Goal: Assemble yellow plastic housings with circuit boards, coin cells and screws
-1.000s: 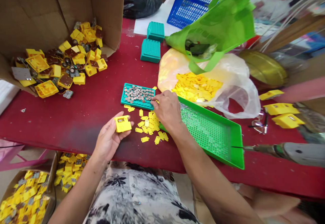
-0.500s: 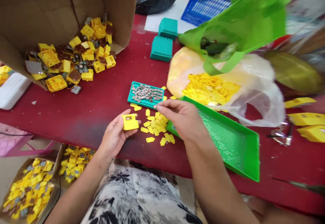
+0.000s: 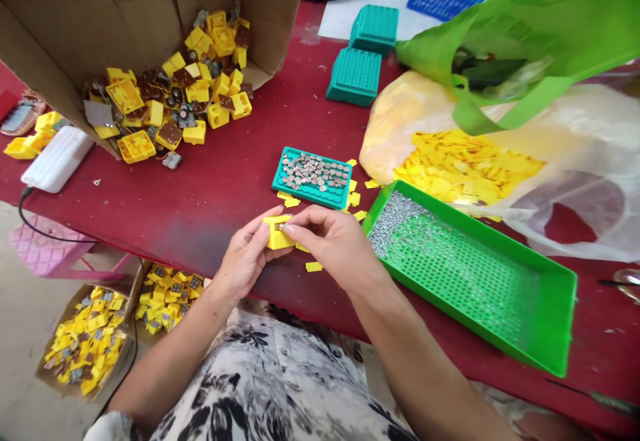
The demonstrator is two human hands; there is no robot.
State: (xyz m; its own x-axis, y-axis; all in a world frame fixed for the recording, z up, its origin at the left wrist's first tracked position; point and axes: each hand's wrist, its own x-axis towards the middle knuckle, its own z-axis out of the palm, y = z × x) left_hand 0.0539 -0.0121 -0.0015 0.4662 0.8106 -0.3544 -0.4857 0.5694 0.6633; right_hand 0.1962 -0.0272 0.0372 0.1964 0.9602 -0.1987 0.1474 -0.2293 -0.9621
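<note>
My left hand [image 3: 245, 254] holds a small yellow plastic case [image 3: 279, 234] between thumb and fingers, its recessed opening facing up. At that opening my right hand [image 3: 333, 241] is closed in a pinch, fingertips touching the case. They appear to pinch a small silvery button cell, mostly covered by the fingers. Just beyond the hands lies a teal tray [image 3: 283, 180] with many button cells [image 3: 313, 170] on it. Loose flat yellow plastic pieces [image 3: 314, 267] are scattered around the tray and partly hidden under my right hand.
A green basket [image 3: 545, 361] with tiny metal parts stands to the right. Behind it are a plastic bag of yellow pieces [image 3: 465, 168] and a green bag [image 3: 565, 34]. A cardboard box [image 3: 100, 14] with yellow cases lies far left; two teal blocks [image 3: 354, 76] stand at the back.
My right hand has moved from the teal tray's near edge to the yellow case, bringing a small silvery piece. The left hand still holds the case. The camera view has shifted.
</note>
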